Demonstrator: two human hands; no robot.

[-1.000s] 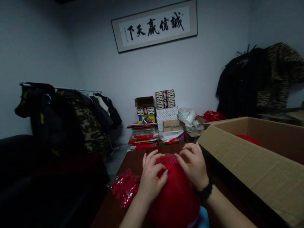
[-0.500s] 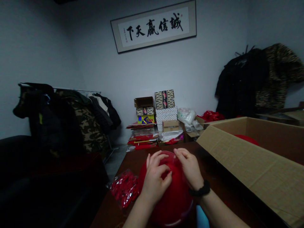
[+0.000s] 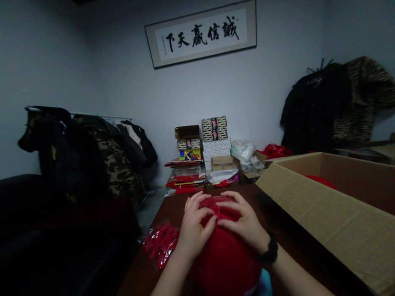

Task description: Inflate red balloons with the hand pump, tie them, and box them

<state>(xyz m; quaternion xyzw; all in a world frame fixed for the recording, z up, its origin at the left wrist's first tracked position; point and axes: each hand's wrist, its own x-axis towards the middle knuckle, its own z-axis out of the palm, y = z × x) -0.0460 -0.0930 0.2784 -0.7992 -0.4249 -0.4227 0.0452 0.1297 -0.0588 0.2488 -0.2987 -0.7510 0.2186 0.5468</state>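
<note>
A large round red object (image 3: 228,259) with a shiny surface rests on the dark brown table (image 3: 173,204). On its upper left lies my left hand (image 3: 197,222), thumb and index finger pinched together at a thin pale line near the top. My right hand (image 3: 243,218), with a black band at the wrist, is on the upper right side, its fingers spread and curved over the surface, the thumb close to the left fingertips. A clear bag of small red pieces (image 3: 162,244) lies left of the round object. Something light blue (image 3: 265,283) shows beneath its right edge.
An open cardboard box (image 3: 321,209) with something red inside stands at the right. Behind the table are stacked boxes (image 3: 216,144), red flat packets (image 3: 185,179) and plastic bags (image 3: 243,152). Clothes hang on a rack (image 3: 114,156) at the left and on the right wall.
The round red object has turned or shifted slightly to the right. My left hand has moved a little left, and my right hand has come down, its fingers now spread over the surface.
</note>
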